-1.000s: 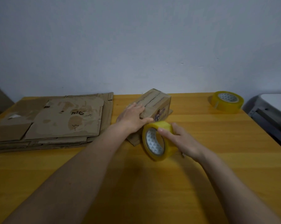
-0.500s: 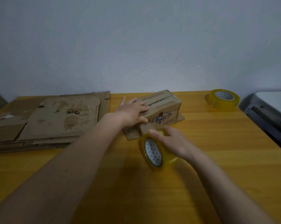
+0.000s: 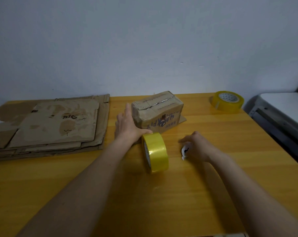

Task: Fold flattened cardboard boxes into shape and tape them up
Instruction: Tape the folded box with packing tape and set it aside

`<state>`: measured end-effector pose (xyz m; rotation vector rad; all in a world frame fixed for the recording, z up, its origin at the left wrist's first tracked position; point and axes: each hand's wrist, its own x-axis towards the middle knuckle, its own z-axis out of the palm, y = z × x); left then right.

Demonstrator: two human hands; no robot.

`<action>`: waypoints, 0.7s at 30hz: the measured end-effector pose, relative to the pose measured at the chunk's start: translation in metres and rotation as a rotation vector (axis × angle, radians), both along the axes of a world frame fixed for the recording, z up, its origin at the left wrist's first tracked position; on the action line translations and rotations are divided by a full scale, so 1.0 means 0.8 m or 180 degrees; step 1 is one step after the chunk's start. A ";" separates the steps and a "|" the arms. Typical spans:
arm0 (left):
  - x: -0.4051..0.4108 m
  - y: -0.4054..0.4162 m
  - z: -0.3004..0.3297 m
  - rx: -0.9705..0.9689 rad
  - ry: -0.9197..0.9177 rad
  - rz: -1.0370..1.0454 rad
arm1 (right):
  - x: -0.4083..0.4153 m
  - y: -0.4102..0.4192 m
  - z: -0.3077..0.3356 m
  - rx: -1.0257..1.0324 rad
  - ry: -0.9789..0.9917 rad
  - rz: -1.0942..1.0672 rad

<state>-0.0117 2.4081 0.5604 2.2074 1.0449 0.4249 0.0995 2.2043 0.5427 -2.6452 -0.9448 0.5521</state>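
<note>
Two hands have shifted: the right hand (image 3: 195, 147) has released the upright yellow tape roll (image 3: 155, 152), fingers curling over a small white object (image 3: 185, 150); the left hand (image 3: 127, 126) presses straight fingers against the corrugated cardboard box (image 3: 157, 111).

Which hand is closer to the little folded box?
Left. The left hand rests flat against the small cardboard box; the right hand is apart from it, nearer the person, over a small white thing.

My right hand (image 3: 195, 147) covers most of a small white object (image 3: 185, 150) on the table (image 3: 162, 202), so I cannot tell what it is. My left hand (image 3: 127, 127) hides the box's (image 3: 157, 111) left end. The stack of flattened cardboard (image 3: 47, 127) runs off the left edge. A grey-white unit (image 3: 281, 117) past the table's right edge is cut off, as is a pale strip (image 3: 230, 235) at the bottom.
</note>
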 end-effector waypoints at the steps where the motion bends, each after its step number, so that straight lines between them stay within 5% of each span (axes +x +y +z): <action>1: -0.002 -0.003 0.000 -0.0426 -0.0036 0.0119 | 0.002 -0.001 0.002 -0.0002 0.0039 -0.0079; 5: -0.010 -0.014 -0.003 -0.2029 -0.0425 0.0317 | 0.002 0.001 0.016 0.1108 -0.0023 -0.0460; 9: -0.014 -0.026 -0.005 -0.2685 -0.0750 0.0187 | -0.029 0.032 0.046 0.2735 -0.0154 0.0420; 21: -0.020 -0.043 0.002 -0.3204 -0.1323 0.0127 | -0.041 0.086 0.042 0.1709 -0.1336 0.1431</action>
